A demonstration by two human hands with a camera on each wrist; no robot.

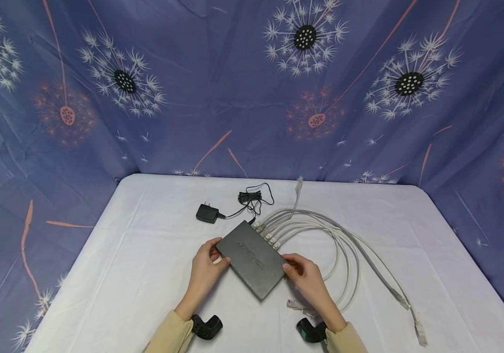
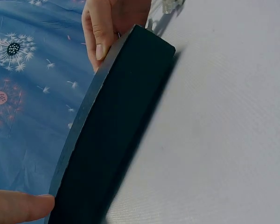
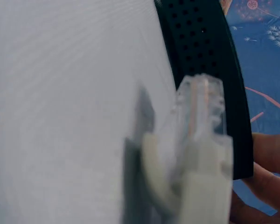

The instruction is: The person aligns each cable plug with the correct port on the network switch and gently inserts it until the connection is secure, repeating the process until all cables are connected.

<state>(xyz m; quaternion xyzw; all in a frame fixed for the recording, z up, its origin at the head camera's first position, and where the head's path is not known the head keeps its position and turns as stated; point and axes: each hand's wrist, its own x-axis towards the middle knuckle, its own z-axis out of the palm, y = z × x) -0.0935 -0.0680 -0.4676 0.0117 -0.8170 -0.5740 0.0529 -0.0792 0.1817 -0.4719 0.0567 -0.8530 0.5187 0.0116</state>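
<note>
A dark grey network switch (image 1: 250, 260) is held at an angle over the white table, its lettered top facing up. At its left corner my left hand (image 1: 205, 268) grips the casing, thumb on the near edge. My right hand (image 1: 308, 280) pinches the opposite corner, with the thumb over the edge. Several pale network cables (image 1: 318, 223) run from plugs (image 1: 269, 239) along the far right side of the switch. A black power cord also leads to its far corner. In the right wrist view, a clear cable plug (image 3: 200, 116) stands close to the camera, before the switch's vented side (image 3: 189, 32).
A black power adapter (image 1: 208, 213) and its bundled cord (image 1: 250, 197) lie behind the switch. Loose cable ends (image 1: 419, 333) spread over the right side of the white table (image 1: 115, 274). Another plug (image 1: 295, 305) lies near my right wrist. A patterned blue cloth (image 1: 216, 98) hangs behind.
</note>
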